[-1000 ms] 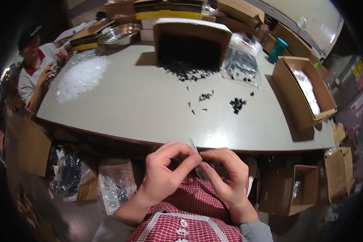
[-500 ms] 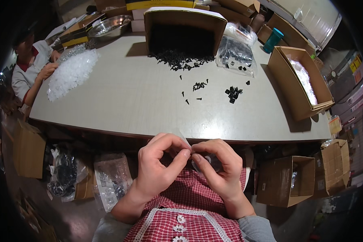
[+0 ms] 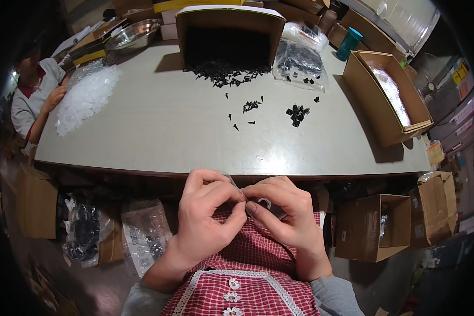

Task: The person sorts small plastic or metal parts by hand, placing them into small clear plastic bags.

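Observation:
Above my lap, just in front of the table edge, both hands meet over a small clear plastic bag point(image 3: 273, 207). My left hand point(image 3: 208, 213) pinches its edge between thumb and fingertips. My right hand point(image 3: 289, 213) grips it from the other side, thumb and forefinger closed. A pale curved shape shows through or on the plastic by the right thumb; the fingers cover the rest. Beyond the hands, a few black screws point(image 3: 252, 106) lie on the table, with a cluster of small black square pieces point(image 3: 298, 115) to their right.
A tipped carton point(image 3: 230, 13) spills black screws onto the table point(image 3: 158, 126). Beside it lie a clear bag of black parts point(image 3: 300, 60), a teal bottle point(image 3: 349, 45) and an open carton point(image 3: 371, 100). At left, a co-worker point(image 3: 29, 105) reaches toward small clear bags point(image 3: 87, 100).
The view has shifted slightly. My fingers have moved a little along the bag, and more of it with the curved shape shows by my right thumb. The co-worker's hands have drawn back slightly.

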`<state>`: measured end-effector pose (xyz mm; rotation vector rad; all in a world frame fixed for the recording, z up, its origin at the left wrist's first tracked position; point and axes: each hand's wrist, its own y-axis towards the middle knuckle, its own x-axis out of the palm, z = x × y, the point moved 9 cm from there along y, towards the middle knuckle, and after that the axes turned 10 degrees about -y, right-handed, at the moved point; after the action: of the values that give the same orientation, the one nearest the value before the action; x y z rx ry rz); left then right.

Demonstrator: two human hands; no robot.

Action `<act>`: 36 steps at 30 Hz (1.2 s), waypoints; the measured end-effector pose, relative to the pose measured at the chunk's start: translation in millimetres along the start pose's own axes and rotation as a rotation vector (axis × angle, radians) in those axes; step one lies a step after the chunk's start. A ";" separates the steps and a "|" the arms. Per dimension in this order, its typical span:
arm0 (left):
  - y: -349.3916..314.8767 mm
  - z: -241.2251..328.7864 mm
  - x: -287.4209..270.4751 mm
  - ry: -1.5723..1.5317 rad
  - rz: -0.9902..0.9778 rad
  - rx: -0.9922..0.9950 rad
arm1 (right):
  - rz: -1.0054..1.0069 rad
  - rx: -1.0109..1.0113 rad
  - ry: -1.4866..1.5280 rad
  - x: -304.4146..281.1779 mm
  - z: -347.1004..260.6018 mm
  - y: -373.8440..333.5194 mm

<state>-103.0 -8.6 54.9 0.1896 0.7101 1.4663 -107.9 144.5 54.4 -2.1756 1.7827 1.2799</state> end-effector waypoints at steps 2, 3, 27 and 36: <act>0.2 3.0 1.8 0.028 0.004 0.021 | 0.018 0.004 0.020 -0.7 -1.6 -1.2; 0.3 5.3 2.6 0.068 0.004 0.043 | 0.011 0.029 0.054 0.9 0.2 -1.4; -5.0 5.7 7.7 0.019 -0.049 0.059 | -0.060 0.091 0.097 14.7 8.8 -18.3; -7.5 26.4 2.9 0.155 0.014 0.166 | 0.260 -0.061 -0.241 -13.2 -10.3 -18.8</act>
<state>-82.6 1.1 70.7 0.2101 0.9586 1.4465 -86.5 155.9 61.0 -1.7663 1.9948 1.5907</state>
